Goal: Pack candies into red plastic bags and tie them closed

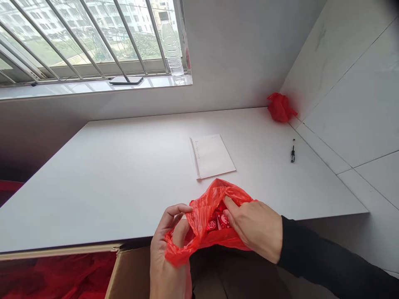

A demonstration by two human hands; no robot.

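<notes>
A thin red plastic bag (202, 207) is held at the table's near edge, its mouth facing up. My left hand (170, 241) grips the bag's left side, with the thumb hooked into a fold of the plastic. Inside the mouth lie small red wrapped packets (218, 221) with white print. My right hand (254, 222) reaches into the bag from the right. Its thumb and forefinger are bent close to the packets, and the other fingertips are hidden, so what they grasp does not show.
A white table (124, 174) holds a white booklet (214, 157), a black pen (293, 155) and a crumpled red bag (280, 108) in the corner. A cardboard box (131, 270) with red material stands at lower left. A phone (126, 80) and water bottle (173, 52) rest on the windowsill.
</notes>
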